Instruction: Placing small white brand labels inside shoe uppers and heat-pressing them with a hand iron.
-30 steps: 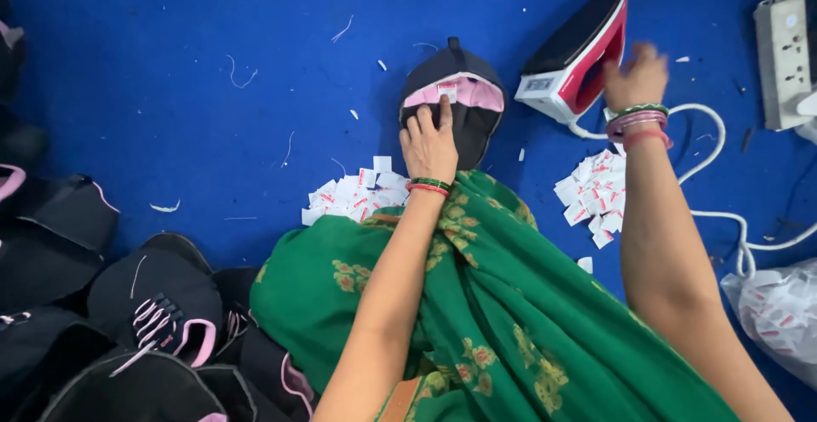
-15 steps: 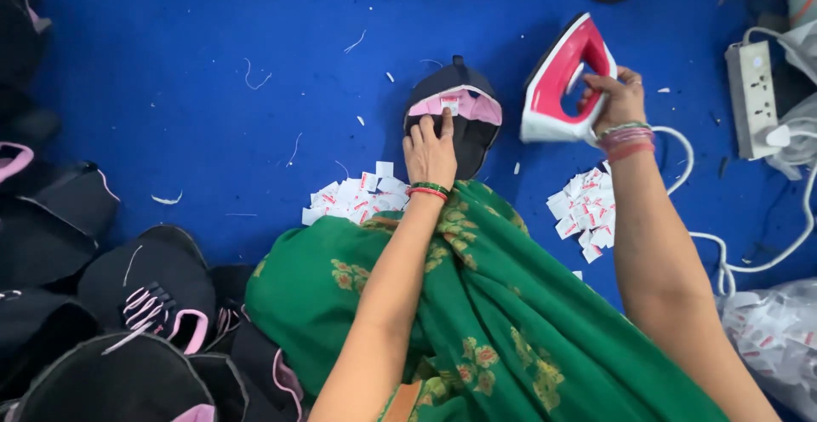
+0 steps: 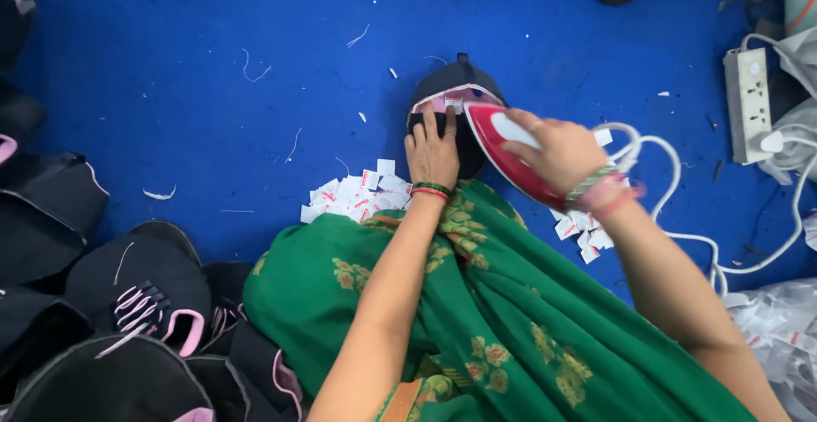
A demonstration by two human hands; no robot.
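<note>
Left hand (image 3: pixel 432 151) lies flat, fingers spread, pinning the black-and-pink shoe upper (image 3: pixel 455 103) on the blue mat (image 3: pixel 213 90). Right hand (image 3: pixel 557 151) is clamped on the red iron (image 3: pixel 504 145), now pressing it. Pile of uppers (image 3: pixel 128 303) at near left appears unpressed.

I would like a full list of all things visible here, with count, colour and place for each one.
iron: one, red and white, on the black piece, in the right hand
black piece: one, black with pink edge, centre of the mat
labels: many, white and red, beside the left wrist and under the right
stacked pieces: several, black and pink, lower left
power strip: one, white, right edge
cord: one, white, right
mat: one, blue
left hand: pressing the black piece
right hand: gripping the iron
</note>
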